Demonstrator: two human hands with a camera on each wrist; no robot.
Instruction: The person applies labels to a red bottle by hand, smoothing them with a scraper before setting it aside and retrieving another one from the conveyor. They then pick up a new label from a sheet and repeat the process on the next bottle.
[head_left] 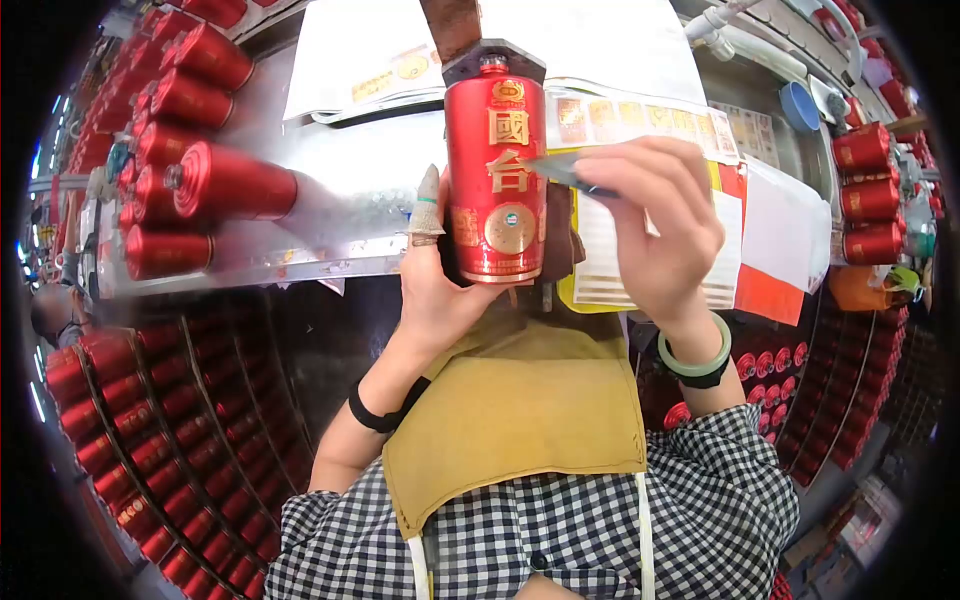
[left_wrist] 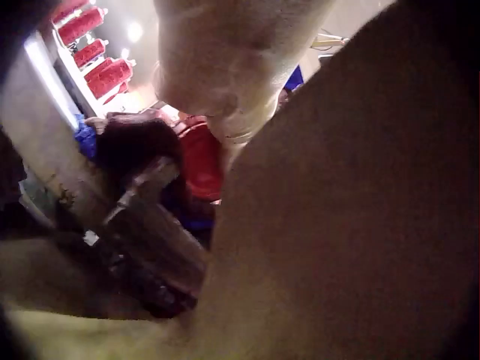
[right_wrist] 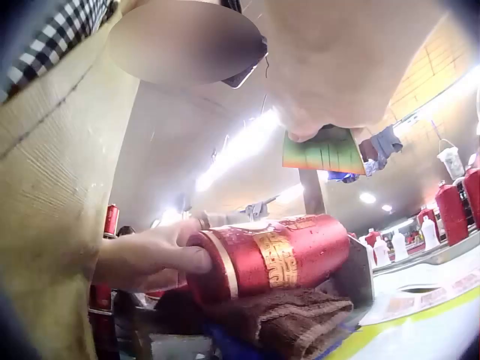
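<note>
A red bottle (head_left: 495,180) with gold characters and a gold round emblem lies on its side, its neck at a dark angular support (head_left: 520,60). Beneath it a folded brown cloth (right_wrist: 300,319) shows in the right wrist view. My left hand (head_left: 430,285) grips the bottle near its base, thumb across the bottom, a pale sleeve (head_left: 427,217) with a green band over one finger. Over the bottle's right side, my right hand (head_left: 660,225) pinches a thin dark flat piece (head_left: 580,176), its tip overlapping the characters. A green-and-orange card (right_wrist: 326,152) appears at those fingertips from below.
Several red bottles (head_left: 205,180) lie at the left of the bench, others (head_left: 865,195) at the far right. Label sheets (head_left: 640,115) and a yellow-edged lined sheet (head_left: 600,260) lie right of the bottle. Racks of red bottles (head_left: 180,400) flank the person below the bench.
</note>
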